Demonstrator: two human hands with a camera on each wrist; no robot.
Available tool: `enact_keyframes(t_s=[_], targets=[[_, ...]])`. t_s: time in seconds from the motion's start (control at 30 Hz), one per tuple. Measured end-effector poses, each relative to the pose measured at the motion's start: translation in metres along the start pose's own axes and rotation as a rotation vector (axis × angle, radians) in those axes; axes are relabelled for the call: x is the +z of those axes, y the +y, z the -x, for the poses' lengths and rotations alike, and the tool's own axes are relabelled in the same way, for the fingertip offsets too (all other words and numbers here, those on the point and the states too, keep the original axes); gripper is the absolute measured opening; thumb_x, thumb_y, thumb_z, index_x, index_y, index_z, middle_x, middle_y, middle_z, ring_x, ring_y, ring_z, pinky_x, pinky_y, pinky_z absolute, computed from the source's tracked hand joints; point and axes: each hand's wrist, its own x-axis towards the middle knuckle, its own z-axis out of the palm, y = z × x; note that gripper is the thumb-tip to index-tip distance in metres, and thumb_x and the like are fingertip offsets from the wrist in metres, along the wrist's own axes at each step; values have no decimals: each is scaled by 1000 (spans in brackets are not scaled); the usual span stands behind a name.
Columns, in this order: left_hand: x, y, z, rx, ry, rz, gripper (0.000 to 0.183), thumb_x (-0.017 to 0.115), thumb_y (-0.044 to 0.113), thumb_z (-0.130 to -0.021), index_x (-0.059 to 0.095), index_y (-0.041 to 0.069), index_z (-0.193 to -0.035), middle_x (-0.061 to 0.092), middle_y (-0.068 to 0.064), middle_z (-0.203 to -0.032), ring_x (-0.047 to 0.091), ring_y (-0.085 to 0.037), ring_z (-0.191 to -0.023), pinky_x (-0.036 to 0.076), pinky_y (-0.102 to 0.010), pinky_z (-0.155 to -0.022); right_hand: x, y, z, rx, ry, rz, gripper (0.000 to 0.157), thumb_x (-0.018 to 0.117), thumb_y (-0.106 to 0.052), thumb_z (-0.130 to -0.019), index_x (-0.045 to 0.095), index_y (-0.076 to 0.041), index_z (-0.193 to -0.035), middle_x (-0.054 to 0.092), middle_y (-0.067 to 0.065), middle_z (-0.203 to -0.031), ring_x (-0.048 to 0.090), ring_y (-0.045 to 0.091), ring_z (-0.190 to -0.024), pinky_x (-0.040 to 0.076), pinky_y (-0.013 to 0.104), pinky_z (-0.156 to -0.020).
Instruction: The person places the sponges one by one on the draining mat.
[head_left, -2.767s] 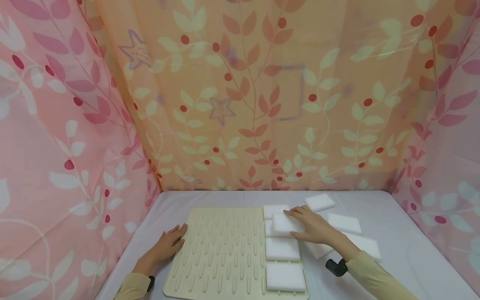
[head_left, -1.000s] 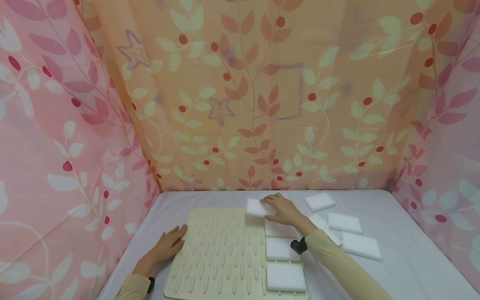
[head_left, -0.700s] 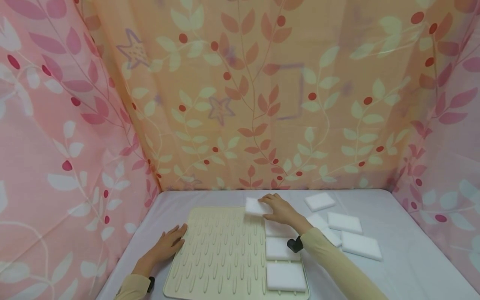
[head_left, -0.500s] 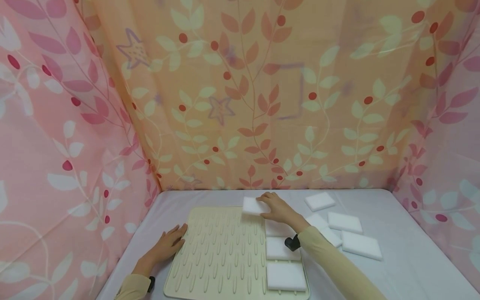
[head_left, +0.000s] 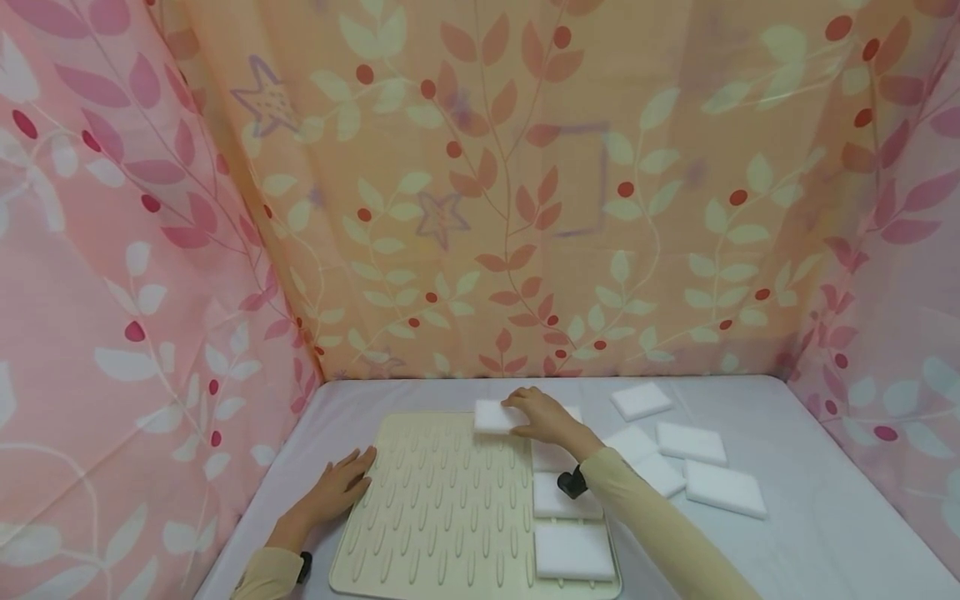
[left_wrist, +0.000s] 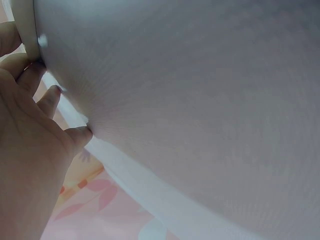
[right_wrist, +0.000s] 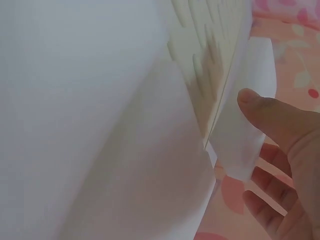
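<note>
My right hand [head_left: 546,418] pinches a white sponge block [head_left: 490,416] over the back edge of a beige ribbed drying mat [head_left: 438,500]. The right wrist view shows my thumb on one face of that held sponge [right_wrist: 240,127] and the fingers behind it; a shadow falls on the mat below. My left hand [head_left: 335,489] lies at the mat's left edge with its fingers extended, touching the rim. In the left wrist view these fingers [left_wrist: 48,102] meet the edge. Several white sponges, the nearest one [head_left: 573,552] in front, form a column along the mat's right side, partly hidden by my right arm.
To the right of the mat, several loose sponges lie on the white tabletop [head_left: 817,517], among them one at the back [head_left: 641,401] and one farther right [head_left: 725,489]. Floral curtains [head_left: 480,208] enclose the table at the back and both sides.
My right hand has carried the sponge leftward, from above the column at the right to the mat's back edge, slowly in the last second. The left hand stays in place.
</note>
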Motion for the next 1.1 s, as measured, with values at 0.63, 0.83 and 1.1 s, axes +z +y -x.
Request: enact_keyframes(t_s=[0.63, 0.83, 1.1], targets=[[0, 0, -1, -33, -36, 16, 55, 54, 21, -93, 35, 2, -142, 38, -16, -144, 29, -42, -134, 9, -75, -96, 17, 0, -8, 104, -58, 79, 46, 76, -28, -76, 64, -12, -117, 59, 7, -118, 53, 29, -107, 42, 45, -86], [2, -1, -1, -22, -22, 8, 55, 54, 20, -92, 36, 2, -141, 39, -16, -144, 30, -42, -133, 9, -75, -95, 20, 1, -8, 107, -75, 79, 47, 76, -28, -76, 63, -12, -119, 59, 6, -118, 52, 28, -109, 41, 45, -88], [0, -1, -1, -4, -8, 7, 55, 54, 19, -92, 37, 0, -140, 39, -18, -143, 31, -43, -132, 10, -76, -94, 19, 3, -10, 108, -91, 82, 49, 76, -30, -76, 63, -14, -120, 59, 5, -119, 53, 27, -109, 40, 45, -89]])
